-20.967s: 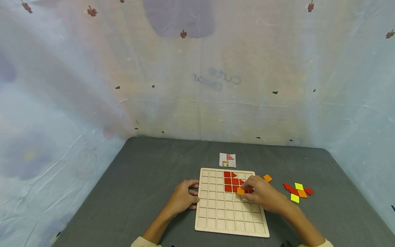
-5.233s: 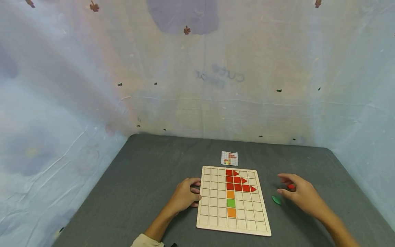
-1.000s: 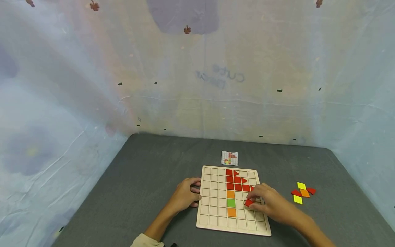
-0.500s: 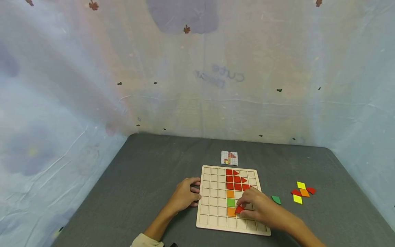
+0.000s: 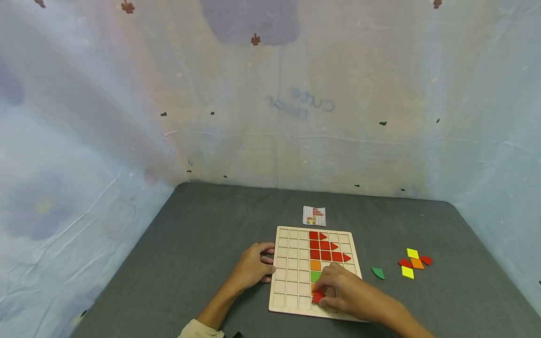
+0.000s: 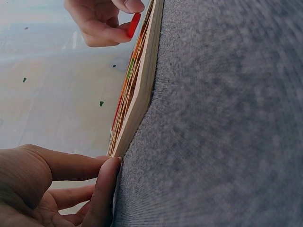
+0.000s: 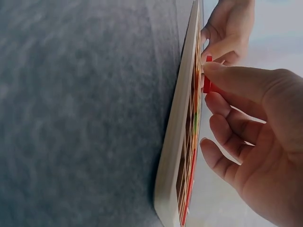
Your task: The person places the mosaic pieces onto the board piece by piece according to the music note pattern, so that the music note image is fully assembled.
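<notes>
My right hand pinches a red tile between thumb and fingers, just above the bottom row of the wooden grid board. Its exact shape is partly covered by the fingers. In the right wrist view the red tile is seen edge-on, tilted off the board. My left hand rests at the board's left edge, thumb and forefinger touching it some way apart. Red squares and red triangles fill three rows, with an orange square and a green square below; another orange one is mostly hidden.
Right of the board lies a dark green quarter-round tile. Further right is a cluster of yellow tiles, red tiles and an orange tile. A small pattern card lies behind the board on the grey table.
Since the earliest frame, orange and green squares have been set below the red rows. Over the last second my right hand has carried the red tile left and nearer. My left hand stays put.
</notes>
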The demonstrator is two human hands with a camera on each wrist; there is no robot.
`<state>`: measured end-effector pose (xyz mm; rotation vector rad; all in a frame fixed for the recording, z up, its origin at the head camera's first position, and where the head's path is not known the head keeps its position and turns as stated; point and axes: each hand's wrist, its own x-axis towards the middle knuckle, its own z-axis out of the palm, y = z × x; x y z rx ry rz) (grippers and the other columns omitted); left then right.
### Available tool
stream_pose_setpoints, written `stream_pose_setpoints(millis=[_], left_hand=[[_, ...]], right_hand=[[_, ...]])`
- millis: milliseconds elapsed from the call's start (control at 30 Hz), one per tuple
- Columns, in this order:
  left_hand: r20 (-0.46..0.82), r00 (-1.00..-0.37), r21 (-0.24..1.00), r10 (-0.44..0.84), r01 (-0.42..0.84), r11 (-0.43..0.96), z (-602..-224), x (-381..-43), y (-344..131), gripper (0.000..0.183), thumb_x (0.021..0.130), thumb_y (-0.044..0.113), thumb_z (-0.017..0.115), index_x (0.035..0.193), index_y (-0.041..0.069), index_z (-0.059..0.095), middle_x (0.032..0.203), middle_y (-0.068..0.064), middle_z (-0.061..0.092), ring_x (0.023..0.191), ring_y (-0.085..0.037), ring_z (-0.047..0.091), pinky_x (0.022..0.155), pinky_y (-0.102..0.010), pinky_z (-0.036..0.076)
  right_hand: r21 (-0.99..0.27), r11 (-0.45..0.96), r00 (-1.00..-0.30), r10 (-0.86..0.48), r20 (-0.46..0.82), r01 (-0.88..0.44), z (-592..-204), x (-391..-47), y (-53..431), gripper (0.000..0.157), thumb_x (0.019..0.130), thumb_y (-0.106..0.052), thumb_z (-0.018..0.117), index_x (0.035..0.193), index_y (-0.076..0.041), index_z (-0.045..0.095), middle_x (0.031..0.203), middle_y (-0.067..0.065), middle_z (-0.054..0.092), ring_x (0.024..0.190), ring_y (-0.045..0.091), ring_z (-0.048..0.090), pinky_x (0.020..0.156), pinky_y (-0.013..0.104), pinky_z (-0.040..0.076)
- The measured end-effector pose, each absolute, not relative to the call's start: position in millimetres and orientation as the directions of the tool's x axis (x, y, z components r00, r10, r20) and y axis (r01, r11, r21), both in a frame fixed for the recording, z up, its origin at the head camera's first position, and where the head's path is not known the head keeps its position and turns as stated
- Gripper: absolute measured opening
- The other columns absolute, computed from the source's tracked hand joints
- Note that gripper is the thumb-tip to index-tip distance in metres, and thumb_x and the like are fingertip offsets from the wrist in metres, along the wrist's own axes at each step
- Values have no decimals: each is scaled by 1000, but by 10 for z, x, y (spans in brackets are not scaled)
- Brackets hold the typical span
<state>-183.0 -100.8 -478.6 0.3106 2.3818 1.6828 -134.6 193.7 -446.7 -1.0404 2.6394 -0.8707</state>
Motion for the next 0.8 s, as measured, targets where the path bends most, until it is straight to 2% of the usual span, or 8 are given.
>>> stream_pose_setpoints(millis=[233, 533, 800], left_hand=[[-50, -956, 942, 289, 50, 331, -4790, -1839, -1006, 63, 86, -7, 75, 146, -6, 56, 131, -18, 59, 104, -24, 65, 60, -32, 65], [-46, -956, 948, 290, 49, 314, -4787, -1833, -1014, 64, 85, -7, 75, 146, -6, 56, 131, -18, 59, 104, -24, 65, 60, -32, 65], [-39, -955, 952, 295, 54, 301, -4781, -1826, -1013, 65, 85, -8, 76, 146, -7, 56, 131, -18, 59, 104, -24, 65, 60, -35, 65]], right_hand=[[-574, 598, -738, -674, 15, -559, -4460, -1338, 1897, 16, 94, -31, 82, 109, -27, 79, 106, -22, 63, 102, 0, 52, 88, 25, 55], [-538, 590, -713, -701, 28, -602, -4474, -1330, 1911, 15, 93, -27, 83, 108, -29, 80, 107, -22, 63, 103, -1, 52, 89, 25, 55], [-586, 578, -738, -674, 49, -567, -4484, -1327, 1932, 8, 93, -29, 83, 95, -30, 76, 98, -21, 60, 95, 0, 51, 79, 19, 51]])
